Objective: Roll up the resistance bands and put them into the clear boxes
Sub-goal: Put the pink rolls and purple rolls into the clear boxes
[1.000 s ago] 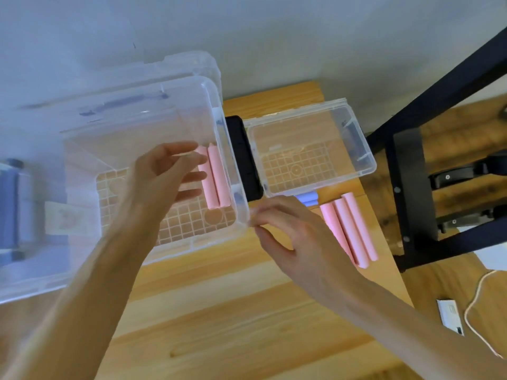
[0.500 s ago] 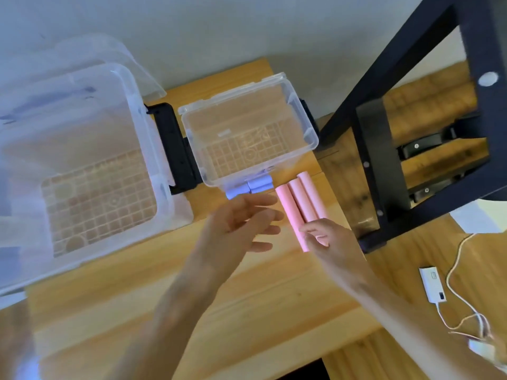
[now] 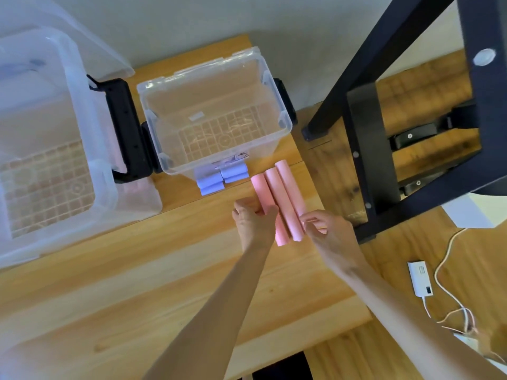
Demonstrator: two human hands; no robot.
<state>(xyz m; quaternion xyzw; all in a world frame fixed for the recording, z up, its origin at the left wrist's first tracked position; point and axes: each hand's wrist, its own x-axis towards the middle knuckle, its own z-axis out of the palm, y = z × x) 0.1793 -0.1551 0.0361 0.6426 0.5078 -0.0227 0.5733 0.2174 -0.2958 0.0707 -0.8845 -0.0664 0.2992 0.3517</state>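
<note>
Progress: we have three pink rolled bands [image 3: 279, 201] and the blue rolls [image 3: 221, 177] waiting on the tabletop [image 3: 164, 270] at frame center; the small clear box [image 3: 284, 124] above them holds nothing.
Hands: our left hand [image 3: 253, 222] grasps the leftmost pink roll; our right hand [image 3: 322, 229] pinches the rightmost.
Change: half a second ago the left hand hovered open; the large clear box [image 3: 107, 185] sits at left.

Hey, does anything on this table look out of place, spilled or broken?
Nothing stands out. Three pink rolls lie neatly side by side, blue rolls sit against the small clear box, both hands reaching the pink ones.
</note>
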